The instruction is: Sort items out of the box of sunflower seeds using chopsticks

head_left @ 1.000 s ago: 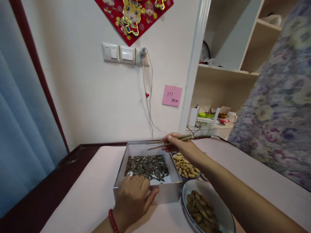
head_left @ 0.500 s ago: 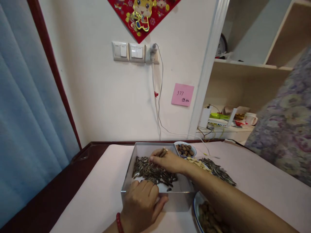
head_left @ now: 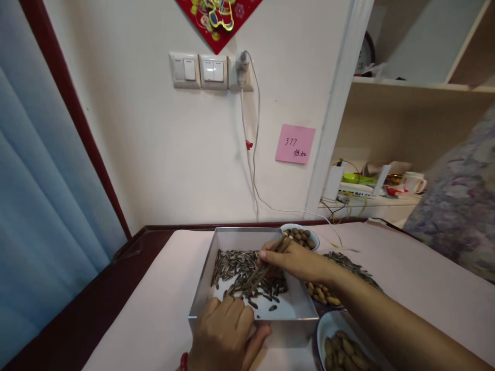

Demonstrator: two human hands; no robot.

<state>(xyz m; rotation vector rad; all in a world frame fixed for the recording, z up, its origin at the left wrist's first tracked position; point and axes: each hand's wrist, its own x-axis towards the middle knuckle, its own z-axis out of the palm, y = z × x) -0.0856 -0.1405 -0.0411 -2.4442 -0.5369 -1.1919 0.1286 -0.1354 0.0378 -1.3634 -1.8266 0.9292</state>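
Note:
Striped sunflower seeds (head_left: 234, 263) lie scattered in a grey open box (head_left: 288, 334), with part of its white bottom showing. My right hand (head_left: 299, 260) is over the box's right side, closed around a pair of wooden chopsticks (head_left: 258, 274). Their lower ends reach down among the seeds; whether a seed is pinched between them I cannot tell. My left hand (head_left: 226, 330), a red bracelet at its wrist, grips the box's front wall. Its fingers hook over the rim and the thumb stays outside.
Behind the box's right corner stands a bowl of round nuts (head_left: 299, 236). Peanuts (head_left: 324, 294) and a dark heap of seeds (head_left: 353, 269) lie right of the box, partly behind my forearm. A blue-rimmed bowl (head_left: 320, 340) holds brown nuts in front. A white cable (head_left: 305, 212) runs down the wall.
My right hand has moved right, and the chopsticks now show pointing down into the seeds. More of the white bottom is bare near the front. My left hand keeps its grip.

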